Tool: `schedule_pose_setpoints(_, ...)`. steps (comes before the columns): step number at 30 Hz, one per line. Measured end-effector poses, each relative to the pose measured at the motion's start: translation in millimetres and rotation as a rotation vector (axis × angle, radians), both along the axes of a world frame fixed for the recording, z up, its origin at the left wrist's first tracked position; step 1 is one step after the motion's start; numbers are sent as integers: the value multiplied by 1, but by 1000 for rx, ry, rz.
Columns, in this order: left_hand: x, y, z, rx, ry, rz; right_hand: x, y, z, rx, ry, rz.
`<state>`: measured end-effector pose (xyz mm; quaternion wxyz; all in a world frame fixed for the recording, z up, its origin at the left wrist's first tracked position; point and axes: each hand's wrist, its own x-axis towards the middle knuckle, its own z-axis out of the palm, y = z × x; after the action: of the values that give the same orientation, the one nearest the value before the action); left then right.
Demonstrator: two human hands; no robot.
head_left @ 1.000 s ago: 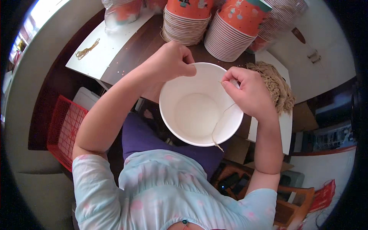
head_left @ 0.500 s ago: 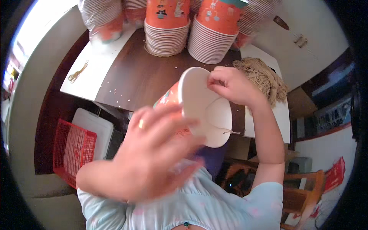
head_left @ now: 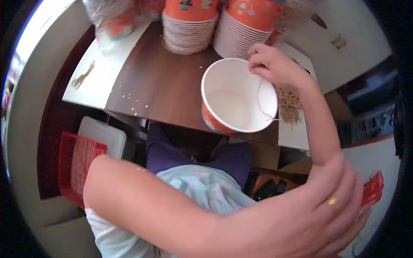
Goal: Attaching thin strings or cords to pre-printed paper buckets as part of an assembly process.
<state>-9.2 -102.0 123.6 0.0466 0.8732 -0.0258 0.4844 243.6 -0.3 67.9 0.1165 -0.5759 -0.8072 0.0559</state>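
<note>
A large white-lined paper bucket [head_left: 215, 118] with an orange printed outside stands near the table's front edge, its open mouth tilted toward me. At its far right rim, my right hand [head_left: 269, 64] is closed in a pinch on a thin pale cord [head_left: 259, 96]. The cord curves down the inside wall, and a short end sticks out at the right rim. My left hand [head_left: 331, 206], with a gold ring, reaches across my body to my right elbow. Its fingers are stretched out, slightly blurred, and hold no object; whether they touch the arm I cannot tell.
Stacked orange paper buckets [head_left: 189, 34] stand along the back of the brown table [head_left: 167, 81]. A heap of tan cords [head_left: 289, 105] lies to the right, and a small cord bundle [head_left: 84, 76] at left. A red plastic basket [head_left: 81, 163] is below left.
The bucket has gone from tilted sideways to more upright on the table. My left hand has left its side and swung right across my body. My right hand has moved slightly up and right.
</note>
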Motion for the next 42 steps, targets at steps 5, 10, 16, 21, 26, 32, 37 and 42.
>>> schedule_pose_setpoints(5,-44,35,-15,216,23,97,-31,-31,25,-24,475,-157)
schedule_pose_setpoints(10,-85,46,-8,458,261,217,-62,-33,20,-180,647,-229)
schedule_pose_setpoints(16,-88,49,-4,321,305,20,-50,-36,11,103,331,-319)
schedule_pose_setpoints(21,-61,63,-27,-20,35,92,-33,-39,9,-96,537,-318)
schedule_pose_setpoints(26,-27,181,-85,-806,199,171,-54,-24,-2,-292,921,-418)
schedule_pose_setpoints(32,23,220,-122,-1324,323,-101,-65,-1,-35,-277,815,-584)
schedule_pose_setpoints(37,22,222,-120,-1268,414,-133,-65,11,-56,-212,840,-614)
schedule_pose_setpoints(42,21,223,-119,-1242,425,-146,-70,15,-47,-245,818,-635)
